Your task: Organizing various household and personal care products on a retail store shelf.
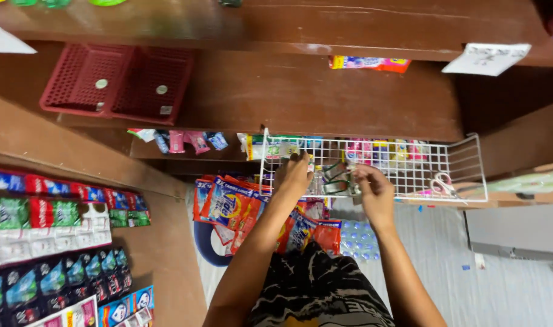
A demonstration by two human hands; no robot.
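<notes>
small green sachets [332, 177] in the white wire basket [464, 158], pinched between left hand [293, 175] and right hand [373, 188] fingers (light, floppy, probably slippery); best gripped at sealed edges.

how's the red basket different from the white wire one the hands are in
The red baskets are solid-coloured plastic mesh and show nothing inside; the white wire basket is thin open wire holding packets and scissors. The red ones sit apart, untouched; the left hand and right hand reach into the white one.
</notes>
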